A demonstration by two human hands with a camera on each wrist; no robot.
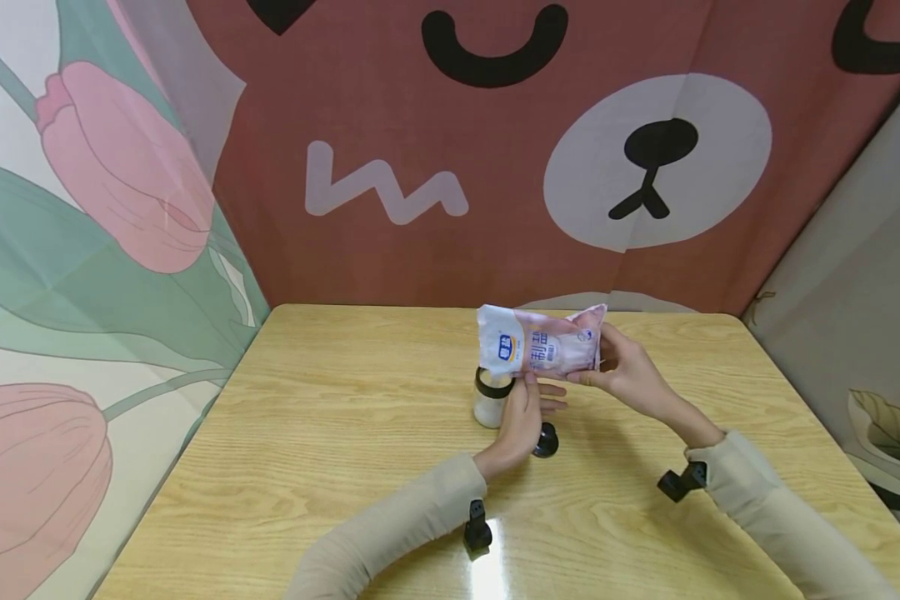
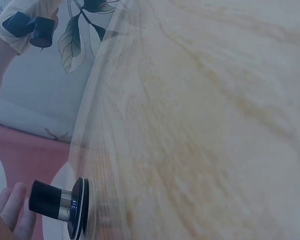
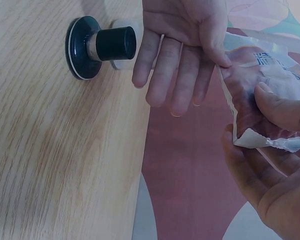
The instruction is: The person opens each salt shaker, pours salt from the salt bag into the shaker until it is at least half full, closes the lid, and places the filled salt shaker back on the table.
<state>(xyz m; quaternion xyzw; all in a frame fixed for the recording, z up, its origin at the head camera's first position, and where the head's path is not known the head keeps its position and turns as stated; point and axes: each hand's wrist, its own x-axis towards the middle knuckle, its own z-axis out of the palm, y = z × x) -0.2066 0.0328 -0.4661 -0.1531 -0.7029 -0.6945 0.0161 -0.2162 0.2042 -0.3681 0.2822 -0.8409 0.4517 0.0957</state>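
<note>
My right hand grips the right end of a pink and white salt bag, thumb in front and fingers behind. The bag lies nearly level in the air, its white end over a jar with a dark rim and white contents. Beneath the bag is my left hand, its fingers stretched out straight and its thumb against the bag's edge in the right wrist view. A black lid with a thick knob sits on the table by the left hand. The left hand partly hides jar and lid.
The wooden table reaches back to a brown-red cloth with a bear's face. Flower-printed cloth hangs at the left. Small black cameras are strapped to both sleeves.
</note>
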